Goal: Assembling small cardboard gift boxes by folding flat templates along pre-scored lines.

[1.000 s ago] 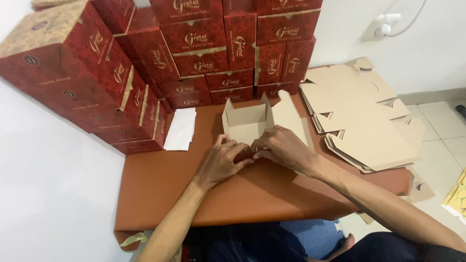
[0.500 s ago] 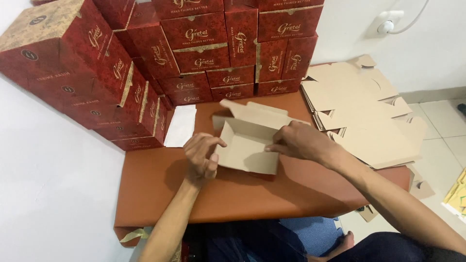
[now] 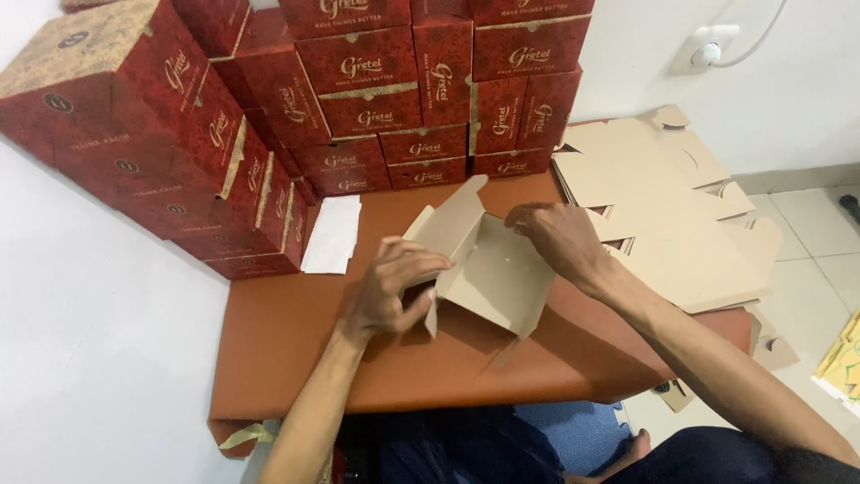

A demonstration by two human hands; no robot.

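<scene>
Head view | half-folded brown cardboard box (image 3: 488,269) is held tilted above the brown table (image 3: 287,350), near its middle | left hand (image 3: 390,291) is clamped on the box's left flap, fingers together | right hand (image 3: 560,237) is pinched on the far right edge | flat cardboard blanks (image 3: 663,206) are stacked right | red boxes (image 3: 358,99) are piled behind
</scene>
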